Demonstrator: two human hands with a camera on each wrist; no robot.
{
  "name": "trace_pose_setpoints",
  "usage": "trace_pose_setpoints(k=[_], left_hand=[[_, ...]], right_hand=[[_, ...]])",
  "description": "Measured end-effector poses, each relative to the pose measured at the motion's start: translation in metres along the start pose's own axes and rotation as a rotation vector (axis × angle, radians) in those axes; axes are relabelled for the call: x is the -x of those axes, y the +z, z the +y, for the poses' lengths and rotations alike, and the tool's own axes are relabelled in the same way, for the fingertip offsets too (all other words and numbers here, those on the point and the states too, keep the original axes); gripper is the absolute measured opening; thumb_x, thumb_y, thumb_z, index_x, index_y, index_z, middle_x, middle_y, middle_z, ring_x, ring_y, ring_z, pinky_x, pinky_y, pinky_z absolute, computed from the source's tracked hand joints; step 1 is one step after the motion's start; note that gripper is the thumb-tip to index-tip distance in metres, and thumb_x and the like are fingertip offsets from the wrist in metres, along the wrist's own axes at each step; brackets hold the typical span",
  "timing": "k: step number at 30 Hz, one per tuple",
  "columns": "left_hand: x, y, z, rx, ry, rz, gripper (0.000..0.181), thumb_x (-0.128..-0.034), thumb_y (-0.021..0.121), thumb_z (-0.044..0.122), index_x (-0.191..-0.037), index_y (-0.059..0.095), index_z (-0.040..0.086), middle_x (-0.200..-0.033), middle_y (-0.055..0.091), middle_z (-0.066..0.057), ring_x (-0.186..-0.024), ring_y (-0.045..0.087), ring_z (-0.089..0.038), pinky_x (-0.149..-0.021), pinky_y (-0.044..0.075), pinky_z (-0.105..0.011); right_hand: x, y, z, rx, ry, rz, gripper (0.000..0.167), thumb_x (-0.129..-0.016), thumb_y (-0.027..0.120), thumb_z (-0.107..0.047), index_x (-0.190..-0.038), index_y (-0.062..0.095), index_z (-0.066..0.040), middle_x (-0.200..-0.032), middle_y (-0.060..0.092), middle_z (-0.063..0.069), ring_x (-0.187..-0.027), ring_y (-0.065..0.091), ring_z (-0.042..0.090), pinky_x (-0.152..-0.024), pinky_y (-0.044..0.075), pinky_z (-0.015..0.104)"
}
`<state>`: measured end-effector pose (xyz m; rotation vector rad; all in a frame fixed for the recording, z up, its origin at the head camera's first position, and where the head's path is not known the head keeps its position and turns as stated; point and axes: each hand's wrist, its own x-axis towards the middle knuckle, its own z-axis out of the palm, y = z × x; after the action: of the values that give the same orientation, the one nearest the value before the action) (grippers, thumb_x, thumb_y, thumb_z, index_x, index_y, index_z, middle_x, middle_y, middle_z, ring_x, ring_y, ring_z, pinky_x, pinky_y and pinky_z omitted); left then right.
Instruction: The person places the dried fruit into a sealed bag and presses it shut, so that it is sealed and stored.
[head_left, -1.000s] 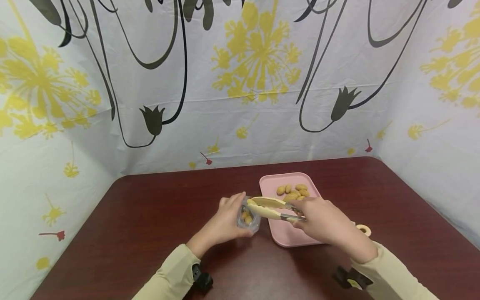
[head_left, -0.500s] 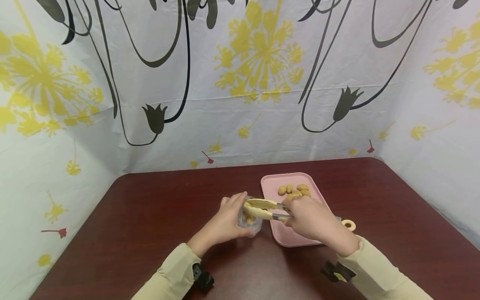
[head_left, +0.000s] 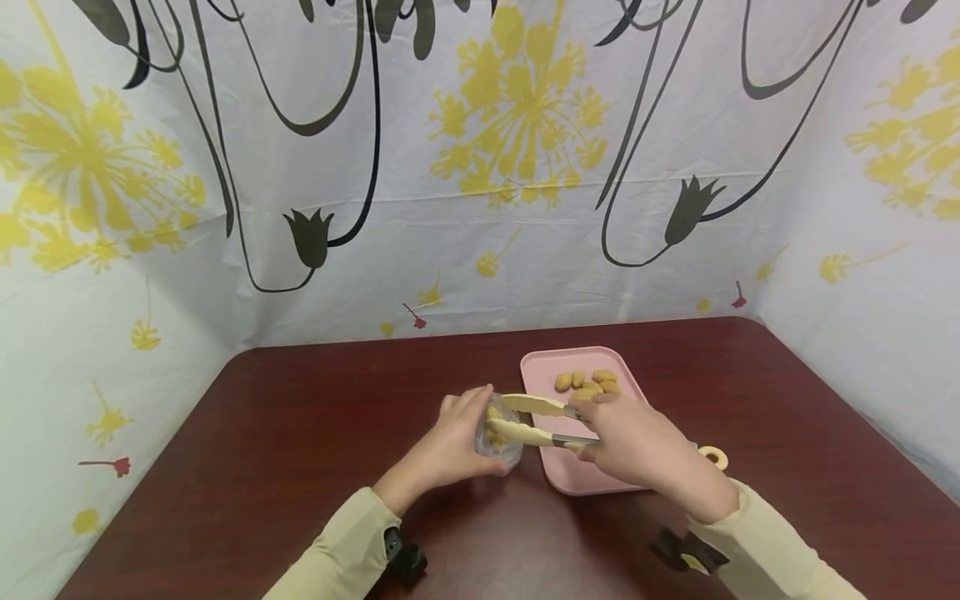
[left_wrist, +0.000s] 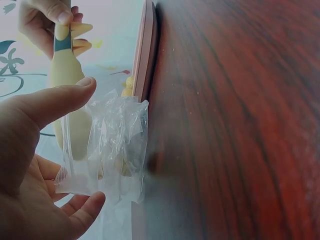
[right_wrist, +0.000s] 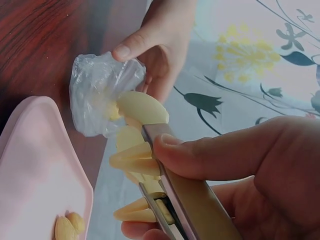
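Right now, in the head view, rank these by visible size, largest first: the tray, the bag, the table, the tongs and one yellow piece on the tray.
1. Table
2. Pink tray
3. Plastic bag and tongs: too alike to rank; the right hand hides part of the tongs
4. Yellow piece

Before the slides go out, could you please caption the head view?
Left hand holds a clear bag; right hand holds yellow tongs at its mouth.

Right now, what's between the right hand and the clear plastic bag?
Head view: pale-yellow metal tongs reach from right hand to bag, partly covering the pink rectangular tray.
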<state>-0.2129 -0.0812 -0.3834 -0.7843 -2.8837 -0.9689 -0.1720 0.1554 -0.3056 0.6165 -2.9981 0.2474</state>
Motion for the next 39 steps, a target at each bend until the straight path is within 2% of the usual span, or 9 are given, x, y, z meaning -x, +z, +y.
trace_pose_setpoints(k=[3,7,12,26,31,39], left_hand=[[0.001,-0.001,0.0,-0.003,-0.001,0.0,0.104,-0.0665,0.086,0.031,-0.148,0.029,0.003,-0.149,0.036,-0.011,-0.125,0.034,-0.032,-0.099,0.041,-0.046],[0.001,-0.001,0.001,-0.008,-0.002,-0.002,0.104,-0.0665,0.086,0.031,-0.149,0.029,0.004,-0.15,0.036,-0.011,-0.124,0.034,-0.032,-0.1,0.04,-0.046],[0.0,-0.001,0.001,-0.019,-0.002,-0.005,0.104,-0.0665,0.086,0.031,-0.149,0.029,0.004,-0.15,0.035,-0.011,-0.126,0.033,-0.032,-0.101,0.04,-0.046],[0.0,-0.001,0.001,-0.024,0.01,0.014,0.103,-0.066,0.087,0.031,-0.148,0.031,0.003,-0.149,0.037,-0.012,-0.126,0.034,-0.032,-0.102,0.04,-0.047],[0.0,-0.001,0.001,-0.024,0.01,0.014,0.103,-0.0659,0.087,0.031,-0.148,0.031,0.003,-0.149,0.037,-0.012,-0.126,0.034,-0.032,-0.101,0.04,-0.047],[-0.001,0.0,-0.001,-0.031,0.013,0.011,0.103,-0.0657,0.087,0.03,-0.148,0.031,0.003,-0.148,0.037,-0.012,-0.126,0.034,-0.033,-0.102,0.039,-0.047]], right_hand=[[0.005,-0.003,0.004,-0.02,0.024,-0.003,0.045,-0.07,0.08,-0.021,-0.111,0.066,-0.015,-0.084,0.065,-0.004,-0.072,0.059,0.015,-0.063,0.048,0.039],[0.01,-0.006,0.011,-0.039,0.036,0.004,0.036,-0.07,0.079,-0.02,-0.103,0.065,-0.015,-0.08,0.06,-0.005,-0.065,0.053,0.014,-0.057,0.044,0.036],[0.016,-0.007,0.023,-0.039,0.042,0.007,0.033,-0.071,0.078,-0.02,-0.099,0.064,-0.014,-0.077,0.058,-0.005,-0.066,0.052,0.013,-0.056,0.043,0.034],[0.029,-0.001,0.054,-0.01,0.114,0.029,0.048,-0.07,0.078,-0.02,-0.115,0.065,-0.008,-0.083,0.061,0.0,-0.07,0.057,0.018,-0.056,0.044,0.039],[0.032,0.001,0.063,0.007,0.126,0.048,0.043,-0.07,0.078,-0.02,-0.11,0.065,-0.008,-0.077,0.057,-0.002,-0.066,0.052,0.016,-0.055,0.042,0.039],[0.039,0.003,0.076,0.033,0.165,0.07,0.028,-0.07,0.075,-0.019,-0.095,0.064,-0.011,-0.074,0.055,-0.001,-0.064,0.053,0.017,-0.053,0.042,0.041]])
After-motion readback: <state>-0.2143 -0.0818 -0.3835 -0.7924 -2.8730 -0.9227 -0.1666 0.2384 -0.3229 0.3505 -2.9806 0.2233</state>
